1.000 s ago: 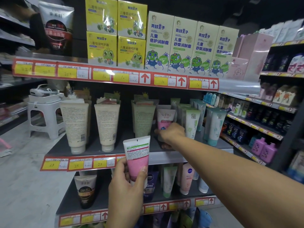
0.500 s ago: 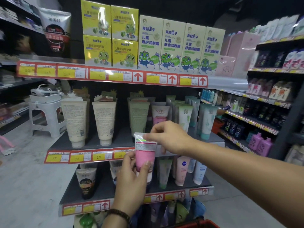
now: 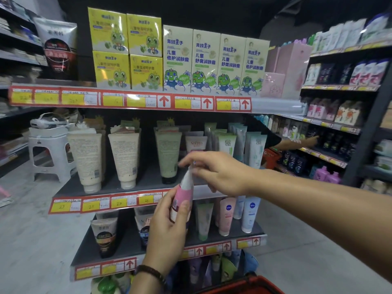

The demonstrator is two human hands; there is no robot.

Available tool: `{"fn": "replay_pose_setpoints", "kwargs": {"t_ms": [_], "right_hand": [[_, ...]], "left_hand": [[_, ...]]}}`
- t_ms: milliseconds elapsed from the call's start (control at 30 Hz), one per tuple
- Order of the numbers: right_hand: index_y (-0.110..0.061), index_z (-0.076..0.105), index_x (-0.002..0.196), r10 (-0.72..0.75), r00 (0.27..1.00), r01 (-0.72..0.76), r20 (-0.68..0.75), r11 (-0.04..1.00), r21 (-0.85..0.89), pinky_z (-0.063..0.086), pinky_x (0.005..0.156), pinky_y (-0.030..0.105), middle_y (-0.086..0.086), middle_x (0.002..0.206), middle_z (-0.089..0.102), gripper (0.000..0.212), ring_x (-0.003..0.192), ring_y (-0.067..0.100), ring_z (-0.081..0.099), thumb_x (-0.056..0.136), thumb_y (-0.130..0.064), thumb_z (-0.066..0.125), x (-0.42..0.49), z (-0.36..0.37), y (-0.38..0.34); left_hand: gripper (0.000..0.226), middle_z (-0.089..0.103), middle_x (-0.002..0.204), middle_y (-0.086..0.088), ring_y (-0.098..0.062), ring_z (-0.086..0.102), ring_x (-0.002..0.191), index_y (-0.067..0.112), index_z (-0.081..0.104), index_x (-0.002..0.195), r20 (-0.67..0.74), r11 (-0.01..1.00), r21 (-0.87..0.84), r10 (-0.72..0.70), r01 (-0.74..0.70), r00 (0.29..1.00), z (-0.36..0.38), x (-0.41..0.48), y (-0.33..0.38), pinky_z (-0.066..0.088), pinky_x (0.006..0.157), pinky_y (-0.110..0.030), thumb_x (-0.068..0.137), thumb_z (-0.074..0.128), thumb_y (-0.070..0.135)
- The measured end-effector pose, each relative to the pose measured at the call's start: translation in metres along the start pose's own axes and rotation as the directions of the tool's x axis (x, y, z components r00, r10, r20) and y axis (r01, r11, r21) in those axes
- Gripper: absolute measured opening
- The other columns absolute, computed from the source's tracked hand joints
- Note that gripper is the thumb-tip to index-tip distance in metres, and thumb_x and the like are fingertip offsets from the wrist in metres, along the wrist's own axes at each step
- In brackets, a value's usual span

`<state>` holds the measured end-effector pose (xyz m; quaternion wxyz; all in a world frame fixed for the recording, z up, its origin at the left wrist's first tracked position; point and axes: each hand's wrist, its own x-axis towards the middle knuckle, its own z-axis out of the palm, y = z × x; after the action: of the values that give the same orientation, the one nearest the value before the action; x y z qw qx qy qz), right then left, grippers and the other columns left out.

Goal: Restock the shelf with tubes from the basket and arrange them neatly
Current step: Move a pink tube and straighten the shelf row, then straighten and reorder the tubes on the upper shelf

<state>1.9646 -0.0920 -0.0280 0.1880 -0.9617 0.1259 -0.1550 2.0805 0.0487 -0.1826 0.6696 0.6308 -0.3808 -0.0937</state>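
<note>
Tube (image 3: 184, 194) now edge-on; pink, white-topped

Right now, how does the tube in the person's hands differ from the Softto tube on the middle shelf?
The held tube leans in the air before the middle shelf, left hand gripping its body, right hand pinching its top; the Softto tube stands upright on that shelf. The held tube shows its narrow side; the Softto tube faces front, name readable. Both look white and pink.
</note>
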Motion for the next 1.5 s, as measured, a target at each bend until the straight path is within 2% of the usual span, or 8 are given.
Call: {"fn": "replay_pose_setpoints", "kwargs": {"t_ms": [133, 267, 367, 567, 733, 1167, 1333, 1500], "right_hand": [[-0.022, 0.071, 0.116, 0.007, 1.000, -0.004, 0.030, 0.994, -0.111, 0.047, 0.075, 0.010, -0.014, 0.103, 0.072, 0.013, 0.085, -0.012, 0.067, 0.115, -0.029, 0.059, 0.012, -0.008, 0.004], [-0.030, 0.072, 0.106, 0.009, 0.993, -0.032, -0.115, 0.980, -0.195, 0.058, 0.090, 0.043, -0.007, 0.109, 0.076, 0.010, 0.103, 0.018, 0.071, 0.112, -0.034, 0.065, 0.028, -0.016, 0.007], [-0.035, 0.066, 0.104, 0.038, 0.968, -0.086, -0.249, 0.979, -0.184, 0.055, 0.080, 0.038, -0.006, 0.108, 0.075, 0.007, 0.097, 0.019, 0.071, 0.111, -0.035, 0.067, 0.039, -0.021, 0.009], [-0.029, 0.068, 0.119, 0.120, 0.883, -0.269, -0.453, 0.921, -0.281, 0.031, 0.056, 0.024, -0.006, 0.109, 0.067, 0.013, 0.093, 0.019, 0.058, 0.115, -0.036, 0.059, 0.057, -0.024, 0.020], [-0.027, 0.070, 0.126, 0.175, 0.881, -0.354, -0.440, 0.860, -0.367, 0.032, 0.058, 0.027, 0.002, 0.117, 0.069, 0.016, 0.099, 0.028, 0.064, 0.111, -0.024, 0.066, 0.066, -0.020, 0.027], [-0.024, 0.075, 0.127, 0.293, 0.860, -0.447, -0.417, 0.827, -0.342, 0.047, 0.062, 0.031, 0.010, 0.114, 0.075, 0.020, 0.090, 0.031, 0.068, 0.107, -0.021, 0.072, 0.092, 0.003, 0.042], [-0.022, 0.060, 0.138, 0.254, 0.801, -0.428, -0.542, 0.876, -0.222, 0.048, 0.074, 0.034, 0.004, 0.121, 0.072, 0.031, 0.103, 0.029, 0.071, 0.108, -0.026, 0.067, 0.080, 0.014, 0.033], [-0.028, 0.067, 0.118, 0.394, 0.753, -0.328, -0.527, 0.919, 0.218, 0.063, 0.084, 0.046, 0.000, 0.105, 0.075, 0.015, 0.095, 0.025, 0.073, 0.104, -0.030, 0.063, 0.063, 0.058, 0.010]], "left_hand": [[0.050, 0.063, 0.144, 0.031, 0.017, 0.056, 0.130, 0.046, 0.048, 0.161, 0.040, 0.997, -0.039, -0.066, 0.068, 0.997, -0.001, 0.001, 0.006, 0.045, 0.116, -0.028, 0.111, 0.050, 0.048], [0.063, 0.057, 0.134, 0.033, 0.018, 0.052, 0.120, 0.048, 0.037, 0.165, -0.002, 0.988, -0.043, -0.152, 0.152, 0.988, -0.005, 0.006, -0.004, 0.047, 0.110, -0.029, 0.105, 0.053, 0.060], [0.046, 0.068, 0.131, 0.027, 0.003, 0.063, 0.123, 0.052, 0.058, 0.142, -0.013, 0.975, -0.062, -0.216, 0.215, 0.976, -0.014, 0.008, -0.015, 0.056, 0.111, -0.043, 0.101, 0.048, 0.070], [0.070, 0.080, 0.106, 0.024, -0.012, 0.074, 0.109, 0.043, 0.081, 0.102, 0.046, 0.938, -0.055, -0.341, 0.343, 0.939, -0.022, 0.007, -0.017, 0.059, 0.095, -0.045, 0.097, 0.023, 0.081], [0.077, 0.079, 0.104, 0.026, -0.011, 0.074, 0.107, 0.035, 0.081, 0.104, 0.062, 0.937, -0.017, -0.348, 0.349, 0.936, -0.022, 0.009, -0.017, 0.058, 0.104, -0.050, 0.095, 0.022, 0.083], [0.062, 0.078, 0.105, 0.021, -0.009, 0.077, 0.096, 0.043, 0.079, 0.103, 0.172, 0.912, 0.146, -0.405, 0.384, 0.898, -0.029, 0.008, -0.027, 0.062, 0.093, -0.045, 0.099, 0.030, 0.081], [0.029, 0.076, 0.101, 0.029, -0.005, 0.076, 0.101, 0.039, 0.075, 0.106, 0.176, 0.928, 0.177, -0.357, 0.327, 0.917, -0.028, 0.010, -0.031, 0.063, 0.096, -0.042, 0.108, 0.053, 0.057], [0.011, 0.077, 0.102, 0.029, -0.005, 0.076, 0.102, 0.040, 0.077, 0.105, 0.136, 0.941, 0.163, -0.319, 0.296, 0.938, -0.031, 0.018, -0.035, 0.060, 0.086, -0.033, 0.108, 0.066, 0.039]]}}
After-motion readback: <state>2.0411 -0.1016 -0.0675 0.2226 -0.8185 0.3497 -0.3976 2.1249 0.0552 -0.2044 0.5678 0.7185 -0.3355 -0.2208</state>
